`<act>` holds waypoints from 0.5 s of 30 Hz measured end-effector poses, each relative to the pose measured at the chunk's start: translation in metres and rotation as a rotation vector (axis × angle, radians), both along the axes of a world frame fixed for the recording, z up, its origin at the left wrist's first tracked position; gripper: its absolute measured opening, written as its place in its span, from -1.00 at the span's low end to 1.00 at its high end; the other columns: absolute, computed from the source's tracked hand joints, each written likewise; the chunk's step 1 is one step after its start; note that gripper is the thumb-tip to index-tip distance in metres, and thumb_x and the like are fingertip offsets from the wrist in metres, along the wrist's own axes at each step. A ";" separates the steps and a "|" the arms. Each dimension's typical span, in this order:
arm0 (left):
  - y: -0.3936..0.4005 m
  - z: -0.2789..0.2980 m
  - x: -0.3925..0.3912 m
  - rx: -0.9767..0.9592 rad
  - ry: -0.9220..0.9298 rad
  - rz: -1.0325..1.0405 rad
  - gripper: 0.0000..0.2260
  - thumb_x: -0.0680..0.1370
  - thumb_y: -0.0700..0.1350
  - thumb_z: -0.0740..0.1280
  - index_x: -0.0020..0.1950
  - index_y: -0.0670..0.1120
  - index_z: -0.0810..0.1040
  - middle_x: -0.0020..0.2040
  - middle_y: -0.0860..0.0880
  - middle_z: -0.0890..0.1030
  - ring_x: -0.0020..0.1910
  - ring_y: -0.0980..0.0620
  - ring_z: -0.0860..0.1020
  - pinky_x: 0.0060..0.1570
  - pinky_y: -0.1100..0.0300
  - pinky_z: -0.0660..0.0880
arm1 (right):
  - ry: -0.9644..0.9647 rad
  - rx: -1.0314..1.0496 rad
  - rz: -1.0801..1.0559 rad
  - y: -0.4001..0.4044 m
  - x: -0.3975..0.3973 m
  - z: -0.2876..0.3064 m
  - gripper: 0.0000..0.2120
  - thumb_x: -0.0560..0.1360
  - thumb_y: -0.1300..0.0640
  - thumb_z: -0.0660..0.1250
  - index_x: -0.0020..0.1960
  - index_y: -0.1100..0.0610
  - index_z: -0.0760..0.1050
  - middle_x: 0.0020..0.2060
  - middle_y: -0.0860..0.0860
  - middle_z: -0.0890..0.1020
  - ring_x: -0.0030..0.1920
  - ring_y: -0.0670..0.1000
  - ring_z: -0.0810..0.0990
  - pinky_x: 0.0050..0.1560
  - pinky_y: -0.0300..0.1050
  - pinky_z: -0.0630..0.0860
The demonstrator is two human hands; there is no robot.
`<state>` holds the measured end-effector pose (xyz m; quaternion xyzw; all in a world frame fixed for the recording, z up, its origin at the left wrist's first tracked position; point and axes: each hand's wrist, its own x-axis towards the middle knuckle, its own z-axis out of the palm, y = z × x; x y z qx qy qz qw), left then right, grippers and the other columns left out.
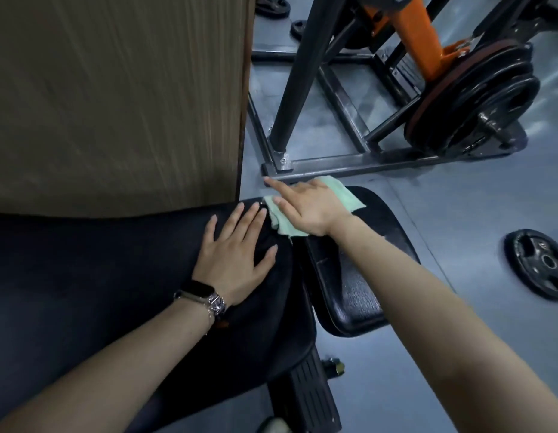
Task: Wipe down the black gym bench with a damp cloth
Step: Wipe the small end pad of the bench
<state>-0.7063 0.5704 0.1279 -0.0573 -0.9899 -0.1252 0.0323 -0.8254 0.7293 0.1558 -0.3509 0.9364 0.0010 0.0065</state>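
On the grey gym floor (459, 195), a black metal frame (334, 165) with an orange arm (418, 32) carries stacked weight plates (477, 98) at the upper right, and a brown wooden panel (115, 98) fills the upper left. Below them lies the black gym bench (99, 276), its long pad on the left and a smaller seat pad (359, 282) on the right, with a narrow gap between the two. The left hand (237, 257) rests flat on the long pad near its far end, fingers straight and spread, holding nothing; a dark band and a silver bracelet (205, 300) sit on its wrist. Just beside it, the right hand (312, 207) presses down on the pale green cloth (284, 225) with straight fingers, the index finger pointing to the left. The cloth lies under this palm, across the far ends of both pads, and its edges show on both sides of the hand. One loose weight plate (540, 264) lies on the floor at the right.
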 end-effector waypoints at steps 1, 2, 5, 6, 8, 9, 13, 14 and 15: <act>0.000 0.000 0.000 -0.001 -0.002 0.003 -0.37 0.52 0.25 -0.12 0.52 -0.02 0.16 0.52 0.07 0.17 0.51 0.10 0.04 0.40 -0.06 -0.08 | -0.015 -0.009 -0.014 0.002 -0.001 0.000 -0.34 0.52 -0.18 -0.29 0.54 0.01 0.13 0.09 0.09 0.63 0.16 0.13 0.53 0.19 0.00 0.27; 0.000 0.001 0.000 0.002 -0.004 0.006 -0.36 0.52 0.25 -0.14 0.53 -0.02 0.14 0.53 0.08 0.15 0.51 0.11 0.02 0.41 -0.06 -0.10 | -0.033 -0.020 -0.029 0.004 -0.002 0.000 -0.36 0.54 -0.16 -0.25 0.54 0.01 0.13 0.13 0.09 0.62 0.19 0.13 0.52 0.20 -0.01 0.26; -0.001 0.001 0.000 0.009 -0.014 0.010 -0.36 0.52 0.26 -0.17 0.54 0.00 0.08 0.54 0.11 0.08 0.51 0.14 -0.06 0.42 -0.03 -0.15 | -0.059 -0.050 -0.090 0.017 -0.008 0.000 -0.37 0.53 -0.15 -0.23 0.54 0.02 0.13 0.23 0.07 0.58 0.24 0.12 0.49 0.24 -0.02 0.23; -0.001 0.001 0.000 0.014 -0.013 0.011 -0.36 0.52 0.26 -0.18 0.54 0.01 0.07 0.54 0.12 0.06 0.51 0.15 -0.07 0.42 -0.03 -0.16 | -0.069 -0.055 -0.118 0.024 -0.011 0.001 -0.37 0.53 -0.14 -0.22 0.54 0.02 0.13 0.24 0.07 0.57 0.25 0.12 0.48 0.26 -0.02 0.22; -0.001 0.001 0.000 0.026 -0.008 0.011 -0.36 0.52 0.26 -0.18 0.54 0.01 0.06 0.54 0.12 0.05 0.51 0.15 -0.08 0.42 -0.01 -0.17 | -0.079 -0.055 -0.177 0.043 -0.018 -0.001 -0.39 0.53 -0.13 -0.20 0.53 0.02 0.13 0.23 0.11 0.57 0.26 0.13 0.48 0.26 -0.01 0.21; -0.001 0.001 0.000 0.033 -0.005 0.011 -0.37 0.52 0.26 -0.17 0.54 0.02 0.06 0.54 0.12 0.06 0.51 0.15 -0.08 0.42 -0.01 -0.17 | -0.085 -0.049 -0.210 0.052 -0.021 -0.001 -0.39 0.54 -0.13 -0.20 0.53 0.02 0.13 0.22 0.14 0.57 0.26 0.14 0.47 0.26 -0.01 0.21; -0.001 0.000 0.000 0.052 0.016 0.009 -0.38 0.54 0.24 -0.12 0.53 0.00 0.13 0.53 0.11 0.11 0.51 0.14 -0.02 0.42 -0.02 -0.13 | -0.129 -0.045 -0.321 0.081 -0.034 0.001 -0.46 0.60 -0.14 -0.13 0.52 0.04 0.14 0.20 0.22 0.56 0.25 0.20 0.47 0.23 0.02 0.25; -0.001 0.000 0.000 0.054 0.017 0.013 -0.39 0.54 0.24 -0.11 0.53 -0.01 0.14 0.53 0.10 0.13 0.51 0.13 -0.01 0.42 -0.03 -0.12 | -0.149 -0.047 -0.339 0.083 -0.036 0.002 -0.50 0.63 -0.11 -0.09 0.52 0.04 0.14 0.20 0.23 0.56 0.25 0.22 0.46 0.22 0.03 0.27; -0.001 0.000 0.000 0.053 0.014 0.015 -0.39 0.54 0.24 -0.10 0.53 -0.01 0.14 0.53 0.11 0.13 0.51 0.13 -0.01 0.42 -0.03 -0.11 | -0.164 -0.049 -0.351 0.084 -0.037 0.002 -0.53 0.65 -0.07 -0.05 0.52 0.04 0.14 0.20 0.24 0.56 0.24 0.24 0.47 0.22 0.04 0.27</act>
